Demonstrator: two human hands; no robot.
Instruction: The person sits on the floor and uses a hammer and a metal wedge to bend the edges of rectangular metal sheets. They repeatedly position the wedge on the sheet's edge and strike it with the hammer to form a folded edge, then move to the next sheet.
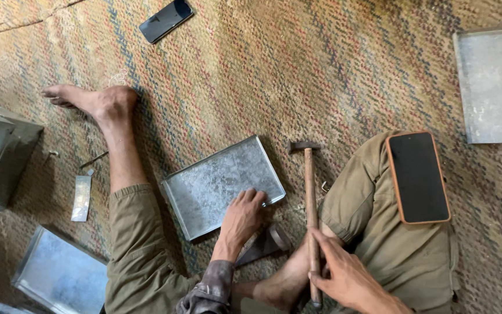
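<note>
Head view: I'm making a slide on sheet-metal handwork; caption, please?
Seated on a woven mat, left hand steadies a galvanised tray; right hand grips a wooden-handled hammer.

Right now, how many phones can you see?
2. A dark phone lies on the woven mat at the top; an orange-cased phone rests on the person's right thigh. Others may be out of view.

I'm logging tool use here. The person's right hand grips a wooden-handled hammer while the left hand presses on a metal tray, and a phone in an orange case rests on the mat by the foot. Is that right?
Not quite. In the head view the phone in the orange case rests on the person's right thigh, not on the mat. The rest holds: right hand grips the hammer, left hand presses the metal tray.
</note>
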